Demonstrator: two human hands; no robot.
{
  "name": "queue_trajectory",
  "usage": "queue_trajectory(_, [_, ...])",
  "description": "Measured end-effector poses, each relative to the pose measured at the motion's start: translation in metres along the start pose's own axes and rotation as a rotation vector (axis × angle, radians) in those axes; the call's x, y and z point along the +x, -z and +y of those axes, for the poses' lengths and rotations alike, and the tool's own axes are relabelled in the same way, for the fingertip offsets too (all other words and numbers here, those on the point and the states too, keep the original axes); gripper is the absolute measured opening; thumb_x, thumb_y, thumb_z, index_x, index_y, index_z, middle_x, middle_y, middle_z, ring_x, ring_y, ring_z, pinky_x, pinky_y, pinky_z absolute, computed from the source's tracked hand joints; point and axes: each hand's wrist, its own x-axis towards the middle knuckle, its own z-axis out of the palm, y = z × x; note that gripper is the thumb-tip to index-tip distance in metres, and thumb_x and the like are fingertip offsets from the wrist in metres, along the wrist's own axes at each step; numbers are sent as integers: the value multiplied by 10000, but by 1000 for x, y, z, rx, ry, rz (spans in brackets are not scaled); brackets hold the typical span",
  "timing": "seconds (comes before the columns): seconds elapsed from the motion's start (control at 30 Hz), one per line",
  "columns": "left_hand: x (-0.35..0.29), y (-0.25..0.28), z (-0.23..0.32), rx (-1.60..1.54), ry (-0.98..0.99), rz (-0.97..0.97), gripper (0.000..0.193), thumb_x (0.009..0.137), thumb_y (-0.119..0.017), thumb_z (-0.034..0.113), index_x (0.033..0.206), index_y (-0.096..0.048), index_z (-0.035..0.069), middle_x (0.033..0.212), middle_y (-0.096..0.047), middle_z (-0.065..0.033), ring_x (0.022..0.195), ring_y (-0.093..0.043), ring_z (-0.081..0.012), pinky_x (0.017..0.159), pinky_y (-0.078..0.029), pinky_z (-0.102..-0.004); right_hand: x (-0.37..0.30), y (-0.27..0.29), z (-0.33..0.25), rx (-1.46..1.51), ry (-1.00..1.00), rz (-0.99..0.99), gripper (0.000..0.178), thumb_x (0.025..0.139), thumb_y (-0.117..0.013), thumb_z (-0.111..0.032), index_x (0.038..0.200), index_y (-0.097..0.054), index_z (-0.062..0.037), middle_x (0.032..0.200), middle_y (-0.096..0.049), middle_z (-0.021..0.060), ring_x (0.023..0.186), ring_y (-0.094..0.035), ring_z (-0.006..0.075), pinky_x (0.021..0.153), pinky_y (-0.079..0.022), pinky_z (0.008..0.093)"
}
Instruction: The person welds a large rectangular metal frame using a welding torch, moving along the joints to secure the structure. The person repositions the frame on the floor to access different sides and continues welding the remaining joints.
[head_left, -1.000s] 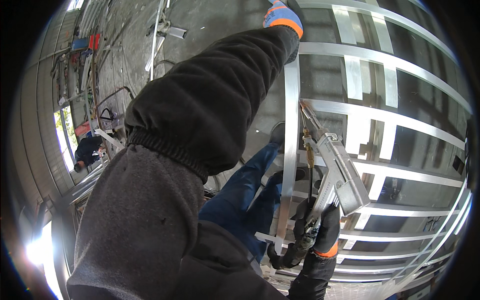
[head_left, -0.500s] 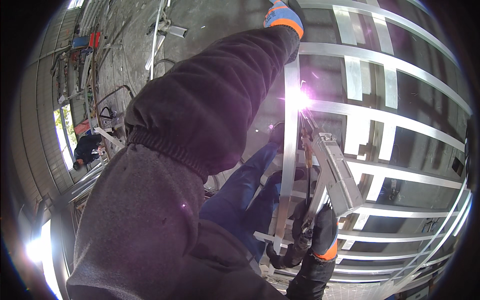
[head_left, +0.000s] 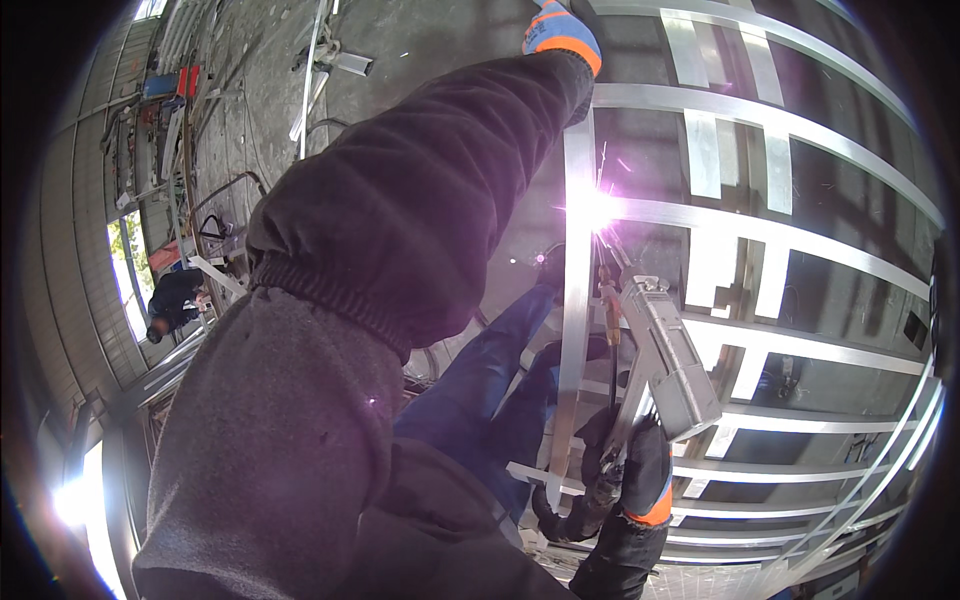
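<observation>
A bright pink-white arc burns where a cross bar (head_left: pixel 760 232) meets the long side bar (head_left: pixel 578 300) of a silvery metal frame. Just below the arc is the nozzle of a handheld welding torch (head_left: pixel 672 355), which carries a boxy metal housing. My right hand (head_left: pixel 648 470), in a dark glove with an orange cuff, is wrapped round the torch's lower end. Far ahead, at the top edge, my left hand (head_left: pixel 562 38) in a blue and orange glove is at the upper end of the side bar. Its fingers are mostly cut off or hidden.
More parallel bars with short flat pieces (head_left: pixel 703 155) across them spread to the right. My legs (head_left: pixel 470 390) in blue trousers are left of the side bar. On the left, another person (head_left: pixel 175 300) bends near stacked metal lengths. A metal piece (head_left: pixel 350 62) lies on the floor.
The arc and the torch have shifted slightly nearer to me along the side bar. My left hand stays at the bar's far end.
</observation>
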Motion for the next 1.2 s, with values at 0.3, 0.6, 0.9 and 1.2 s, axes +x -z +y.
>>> queue_trajectory(0.3, [-1, 3, 1, -18, 10, 2, 541, 1071, -372, 238, 1574, -327, 45, 1369, -639, -214, 1260, -617, -388, 1059, -482, -497, -10, 5, 20, 370, -166, 16, 718, 978, -499, -670, 1053, -663, 25, 768, -658, 94, 575, -620, 179, 492, -454, 282])
queue_trajectory(0.6, [-4, 7, -1, 24, -46, 24, 549, 1054, -400, 210, 1568, -342, 28, 1306, -674, -221, 1203, -656, -387, 1016, -511, -497, 11, 7, 40, 551, -140, -52, 755, 980, -467, -693, 979, -645, 40, 642, -620, 102, 485, -579, 176, 440, -415, 265])
queue_trajectory(0.9, [-4, 3, -2, 73, -53, 36, 573, 1034, -437, 178, 1574, -327, 23, 1304, -673, -222, 1194, -664, -382, 1015, -516, -500, 17, 4, 38, 576, -125, -69, 756, 988, -458, -700, 979, -637, 35, 623, -603, 98, 471, -570, 174, 425, -413, 274])
queue_trajectory(1.2, [0, 2, 3, 67, -40, 14, 586, 1024, -466, 199, 1565, -327, 23, 1306, -672, -218, 1194, -665, -375, 1020, -514, -487, 18, 11, 38, 580, -126, -179, 636, 1056, -395, -569, 1017, -643, 15, 689, -631, 93, 514, -592, 170, 463, -447, 282])
